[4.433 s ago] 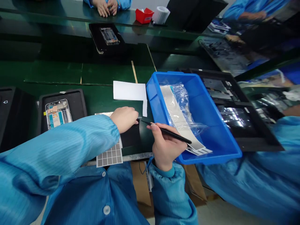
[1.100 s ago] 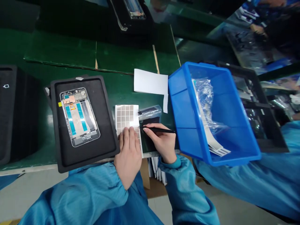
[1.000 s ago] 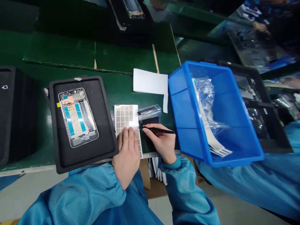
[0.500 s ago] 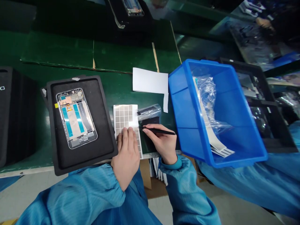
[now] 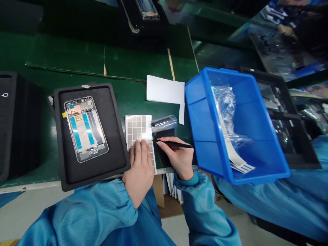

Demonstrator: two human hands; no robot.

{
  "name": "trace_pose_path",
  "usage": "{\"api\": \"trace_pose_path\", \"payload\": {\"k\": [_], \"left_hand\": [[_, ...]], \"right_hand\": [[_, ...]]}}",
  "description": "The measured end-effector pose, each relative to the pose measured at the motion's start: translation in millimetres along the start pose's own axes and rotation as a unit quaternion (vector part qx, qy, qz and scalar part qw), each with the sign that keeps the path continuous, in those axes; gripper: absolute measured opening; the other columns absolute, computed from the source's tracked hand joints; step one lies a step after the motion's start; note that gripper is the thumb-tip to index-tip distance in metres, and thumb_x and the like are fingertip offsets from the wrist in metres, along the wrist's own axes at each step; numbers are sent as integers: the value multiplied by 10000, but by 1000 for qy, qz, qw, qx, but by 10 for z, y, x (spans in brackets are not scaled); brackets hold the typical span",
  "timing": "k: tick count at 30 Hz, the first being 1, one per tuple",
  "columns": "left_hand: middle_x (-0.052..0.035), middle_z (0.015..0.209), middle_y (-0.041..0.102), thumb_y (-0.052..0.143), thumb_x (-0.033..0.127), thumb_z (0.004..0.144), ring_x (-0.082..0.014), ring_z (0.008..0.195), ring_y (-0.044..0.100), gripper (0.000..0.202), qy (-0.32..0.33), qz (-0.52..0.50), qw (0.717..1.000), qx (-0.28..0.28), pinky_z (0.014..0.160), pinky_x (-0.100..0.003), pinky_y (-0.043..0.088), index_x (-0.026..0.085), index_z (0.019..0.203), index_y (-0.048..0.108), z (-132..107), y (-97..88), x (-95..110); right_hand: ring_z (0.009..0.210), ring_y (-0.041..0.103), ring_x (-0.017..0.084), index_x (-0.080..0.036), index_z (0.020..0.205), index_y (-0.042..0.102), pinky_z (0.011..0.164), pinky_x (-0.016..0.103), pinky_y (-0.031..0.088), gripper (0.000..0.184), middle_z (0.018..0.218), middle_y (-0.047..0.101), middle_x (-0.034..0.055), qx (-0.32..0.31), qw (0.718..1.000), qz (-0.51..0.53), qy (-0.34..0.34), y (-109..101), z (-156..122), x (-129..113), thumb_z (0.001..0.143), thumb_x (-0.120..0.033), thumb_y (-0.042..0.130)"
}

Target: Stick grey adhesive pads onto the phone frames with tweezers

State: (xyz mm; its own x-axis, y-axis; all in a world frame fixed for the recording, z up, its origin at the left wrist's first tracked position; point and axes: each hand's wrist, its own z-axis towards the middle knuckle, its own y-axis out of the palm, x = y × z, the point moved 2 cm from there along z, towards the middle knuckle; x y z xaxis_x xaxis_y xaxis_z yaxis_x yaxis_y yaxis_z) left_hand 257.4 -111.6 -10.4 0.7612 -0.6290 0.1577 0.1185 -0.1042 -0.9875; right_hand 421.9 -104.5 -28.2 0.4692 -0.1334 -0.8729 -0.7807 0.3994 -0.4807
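My left hand (image 5: 139, 167) lies flat, fingers stretched out, on the near end of a white sheet of grey square stickers (image 5: 138, 128). My right hand (image 5: 179, 159) is closed on black tweezers (image 5: 174, 144), their tip touching the right edge of that sheet. To the left lies a black foam tray (image 5: 115, 136) holding an opened phone frame (image 5: 85, 128). A clear plastic roll (image 5: 164, 122) and a dark pad (image 5: 164, 155) sit just right of the sheet.
A blue bin (image 5: 205, 123) with plastic bags and white strips stands at the right. White paper (image 5: 165, 89) lies behind the sheet. Black trays are stacked at the far left (image 5: 15, 119) and right (image 5: 289, 116). Another person's blue sleeve (image 5: 282, 205) is at the lower right.
Since 4.4 s ago the view dropped, the phone tray came closer, and my left hand flattened onto the sticker sheet. Over the last second both hands have stayed almost still.
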Motion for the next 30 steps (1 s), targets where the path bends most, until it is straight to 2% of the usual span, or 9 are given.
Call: {"api": "trace_pose_path", "payload": {"k": [8,12,15,17,20,22,26,28,30], "left_hand": [[-273,1554,379,404,107,950,-386,1445,396,536,2,4,1000,2,1153,-488,445,-43,1464,441,1,2,-11],[-278,1531,414,411,85,937,-391,1430,415,516,3,5,1000,15,1134,-481,470,-53,1429,486,43,34,-12],[-239,1512,468,418,37,913,-358,1415,452,501,-1,-18,998,61,1096,-447,513,-23,1396,536,-76,-61,-8],[-178,1454,563,450,31,909,-300,1346,550,462,19,-69,990,121,1052,-398,549,46,1345,602,-270,-245,-43],[-59,1183,741,580,122,920,-163,1006,719,311,33,-187,958,215,910,-264,589,180,1202,695,-567,-638,-281],[-33,1065,751,643,228,918,-140,885,708,230,-21,-250,939,234,828,-247,584,219,1140,704,-620,-876,-575],[-3,890,690,693,296,882,-97,652,563,227,-91,-391,910,102,616,-221,498,225,1097,711,-401,-1098,-1165],[20,790,647,698,264,869,-80,597,488,108,-89,-447,889,47,561,-210,419,222,958,740,-308,-1114,-1349],[26,728,616,676,229,875,-75,582,447,80,-93,-482,871,31,550,-214,367,203,828,736,-290,-1104,-1455]], "right_hand": [[789,770,237,-215,844,781,736,378,647,148,863,802,59,23,999,35,20,-5,-31,4,760,-322,837],[768,773,226,-213,832,773,709,355,651,142,851,799,53,51,996,68,22,-89,-63,-83,748,-297,851],[703,765,205,-211,824,769,655,326,649,143,831,792,46,76,993,94,16,-178,-63,-194,739,-277,863],[637,749,182,-215,822,766,613,300,641,142,806,788,35,77,989,122,12,-208,-60,-290,734,-258,870],[611,737,166,-231,829,764,584,279,633,136,794,783,19,48,983,177,4,-163,-72,-484,740,-232,867],[663,750,182,-239,831,765,606,289,638,145,799,778,18,17,979,202,-10,-72,-91,-651,734,-225,872],[737,767,221,-234,827,775,645,325,652,145,806,779,38,-45,976,211,-39,200,-127,-999,725,-229,877],[727,769,221,-231,818,778,653,326,660,136,791,784,39,-68,971,221,-55,343,-135,-1137,725,-223,876],[716,774,213,-237,821,780,653,309,667,134,786,792,31,-84,965,242,-59,473,-136,-1225,729,-209,873]]}}
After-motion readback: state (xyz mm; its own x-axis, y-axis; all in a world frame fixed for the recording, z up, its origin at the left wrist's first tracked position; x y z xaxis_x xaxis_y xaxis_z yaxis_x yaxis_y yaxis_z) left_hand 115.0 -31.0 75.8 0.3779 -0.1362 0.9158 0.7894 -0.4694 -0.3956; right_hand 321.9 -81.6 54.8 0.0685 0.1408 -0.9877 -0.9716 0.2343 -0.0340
